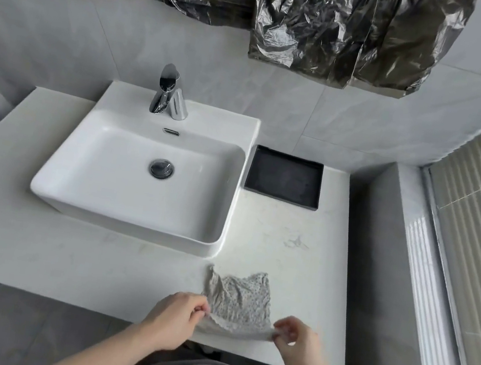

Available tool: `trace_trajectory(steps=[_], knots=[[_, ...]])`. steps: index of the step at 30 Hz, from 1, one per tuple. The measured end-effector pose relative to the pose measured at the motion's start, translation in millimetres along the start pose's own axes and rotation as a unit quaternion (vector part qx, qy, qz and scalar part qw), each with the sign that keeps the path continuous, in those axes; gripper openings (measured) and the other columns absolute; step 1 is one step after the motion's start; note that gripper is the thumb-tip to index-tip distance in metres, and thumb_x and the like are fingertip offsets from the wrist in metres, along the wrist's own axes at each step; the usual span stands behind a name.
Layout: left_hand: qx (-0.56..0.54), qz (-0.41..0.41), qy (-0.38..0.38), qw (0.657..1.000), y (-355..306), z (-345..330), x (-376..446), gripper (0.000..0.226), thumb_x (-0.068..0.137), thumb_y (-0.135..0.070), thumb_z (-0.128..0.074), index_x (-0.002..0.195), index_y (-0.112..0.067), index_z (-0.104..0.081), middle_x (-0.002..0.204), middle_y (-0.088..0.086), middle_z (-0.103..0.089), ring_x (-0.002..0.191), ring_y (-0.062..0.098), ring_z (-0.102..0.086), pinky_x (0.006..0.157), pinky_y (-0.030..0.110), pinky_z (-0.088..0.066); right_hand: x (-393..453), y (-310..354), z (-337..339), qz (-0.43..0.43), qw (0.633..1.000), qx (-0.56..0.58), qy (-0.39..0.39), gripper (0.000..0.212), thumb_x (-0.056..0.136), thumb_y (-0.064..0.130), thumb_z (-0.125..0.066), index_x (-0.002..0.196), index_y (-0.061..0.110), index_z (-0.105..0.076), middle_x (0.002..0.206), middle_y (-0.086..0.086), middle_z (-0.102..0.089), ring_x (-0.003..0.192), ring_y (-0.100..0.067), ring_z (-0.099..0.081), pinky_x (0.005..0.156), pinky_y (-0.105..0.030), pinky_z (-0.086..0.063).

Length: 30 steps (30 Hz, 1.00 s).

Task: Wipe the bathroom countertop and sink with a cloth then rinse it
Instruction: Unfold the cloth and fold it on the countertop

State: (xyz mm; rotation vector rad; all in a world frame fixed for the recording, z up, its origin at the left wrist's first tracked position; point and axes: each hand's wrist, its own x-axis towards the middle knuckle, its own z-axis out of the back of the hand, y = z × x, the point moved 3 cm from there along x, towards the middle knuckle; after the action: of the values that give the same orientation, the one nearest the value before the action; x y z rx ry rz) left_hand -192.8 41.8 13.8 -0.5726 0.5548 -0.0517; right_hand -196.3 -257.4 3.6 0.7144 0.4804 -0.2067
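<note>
A grey speckled cloth (240,301) lies crumpled on the white countertop (31,246), near its front edge and right of the sink's front corner. My left hand (174,321) pinches the cloth's near left corner. My right hand (298,345) pinches its near right corner, and the near edge is stretched between them. The white rectangular sink (78,193) sits raised on the counter at centre left, with a chrome drain (161,168) in its dry-looking basin. A chrome faucet (165,90) stands at the sink's back rim, and no water runs from it.
A black shallow tray (284,177) rests on the counter right of the sink, against the grey tiled wall. Crumpled black plastic sheeting (339,23) hangs over the wall above. A grey ledge and a ribbed window blind (480,222) bound the right side.
</note>
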Motion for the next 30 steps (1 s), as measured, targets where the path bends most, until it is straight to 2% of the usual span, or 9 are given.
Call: trace_trajectory(steps=[3, 7, 9, 11, 14, 17, 21, 24, 30], knots=[[-0.036, 0.029, -0.049, 0.998, -1.4, 10.3, 19.7, 0.017, 0.098, -0.032, -0.053, 0.095, -0.045, -0.064, 0.098, -0.023, -0.069, 0.086, 0.000, -0.064, 0.080, 0.024, -0.054, 21.3, 16.6, 9.9, -0.009, 0.999, 0.036, -0.014, 0.020, 0.084, 0.018, -0.075, 0.094, 0.034, -0.069, 0.075, 0.010, -0.073, 0.069, 0.001, -0.067, 0.057, -0.015, -0.050], [-0.050, 0.062, -0.076, 0.994, -0.1, 16.3, 45.2, 0.021, 0.100, -0.026, -0.053, 0.112, -0.036, -0.067, 0.109, -0.019, -0.071, 0.096, 0.004, -0.065, 0.086, 0.027, -0.055, 50.9, 37.5, 12.6, -0.008, 0.999, 0.042, -0.004, 0.022, 0.088, 0.015, -0.070, 0.107, 0.026, -0.067, 0.075, 0.008, -0.073, 0.068, -0.006, -0.068, 0.053, -0.017, -0.049], [-0.038, 0.067, -0.075, 0.994, 1.8, 15.9, 53.8, 0.028, 0.100, -0.024, -0.051, 0.124, -0.033, -0.063, 0.122, -0.014, -0.069, 0.108, 0.009, -0.064, 0.093, 0.029, -0.053, 65.1, 42.9, 7.9, -0.009, 1.000, 0.022, -0.003, 0.026, 0.089, 0.017, -0.070, 0.113, 0.025, -0.066, 0.081, 0.009, -0.073, 0.073, -0.009, -0.069, 0.059, -0.021, -0.053], [0.001, 0.065, -0.066, 0.996, 2.5, 14.3, 57.5, 0.038, 0.098, -0.022, -0.051, 0.136, -0.031, -0.055, 0.136, -0.012, -0.059, 0.124, 0.013, -0.055, 0.100, 0.033, -0.049, 76.4, 44.6, 2.3, -0.018, 1.000, -0.005, -0.009, 0.034, 0.090, 0.021, -0.070, 0.123, 0.026, -0.063, 0.102, 0.009, -0.073, 0.086, -0.011, -0.068, 0.073, -0.028, -0.057], [0.053, 0.019, -0.037, 0.998, -2.2, 8.5, 53.4, 0.047, 0.095, -0.013, -0.048, 0.140, -0.027, -0.051, 0.144, -0.013, -0.045, 0.133, 0.014, -0.043, 0.104, 0.033, -0.045, 83.4, 39.2, -8.6, -0.033, 0.998, -0.046, -0.019, 0.052, 0.092, 0.024, -0.070, 0.140, 0.022, -0.052, 0.133, 0.003, -0.063, 0.114, -0.018, -0.062, 0.095, -0.032, -0.053], [0.077, -0.037, 0.017, 0.996, -4.8, -4.4, 43.9, 0.049, 0.093, -0.011, -0.045, 0.138, -0.028, -0.055, 0.142, -0.014, -0.044, 0.135, 0.013, -0.040, 0.111, 0.030, -0.037, 79.0, 31.6, -23.4, -0.068, 0.997, -0.034, -0.023, 0.056, 0.094, 0.027, -0.064, 0.146, 0.018, -0.045, 0.140, -0.001, -0.056, 0.116, -0.022, -0.061, 0.095, -0.037, -0.055], [0.100, -0.034, 0.102, 0.989, 1.8, -21.2, 34.2, 0.059, 0.092, -0.005, -0.042, 0.146, -0.027, -0.049, 0.152, -0.009, -0.038, 0.141, 0.018, -0.034, 0.118, 0.032, -0.030, 75.0, 26.8, -37.0, -0.122, 0.992, 0.013, -0.015, 0.063, 0.093, 0.029, -0.063, 0.150, 0.014, -0.040, 0.137, -0.003, -0.056, 0.110, -0.021, -0.062, 0.091, -0.039, -0.056], [0.122, -0.037, 0.148, 0.981, 1.0, -20.9, 27.6, 0.074, 0.087, 0.003, -0.038, 0.155, -0.025, -0.036, 0.162, -0.004, -0.025, 0.147, 0.024, -0.027, 0.123, 0.035, -0.023, 80.8, 27.3, -43.2, -0.151, 0.988, 0.039, -0.011, 0.062, 0.090, 0.028, -0.066, 0.144, 0.013, -0.040, 0.113, 0.001, -0.064, 0.109, -0.025, -0.064, 0.089, -0.039, -0.056], [0.110, -0.036, 0.155, 0.981, -5.0, -13.7, 26.3, 0.076, 0.088, 0.004, -0.035, 0.158, -0.025, -0.030, 0.167, -0.005, -0.018, 0.150, 0.023, -0.022, 0.124, 0.034, -0.019, 90.6, 34.3, -46.8, -0.151, 0.989, 0.004, 0.001, 0.027, 0.093, 0.042, -0.064, 0.094, 0.015, -0.066, 0.082, 0.000, -0.072, 0.082, -0.023, -0.068, 0.074, -0.035, -0.059]])
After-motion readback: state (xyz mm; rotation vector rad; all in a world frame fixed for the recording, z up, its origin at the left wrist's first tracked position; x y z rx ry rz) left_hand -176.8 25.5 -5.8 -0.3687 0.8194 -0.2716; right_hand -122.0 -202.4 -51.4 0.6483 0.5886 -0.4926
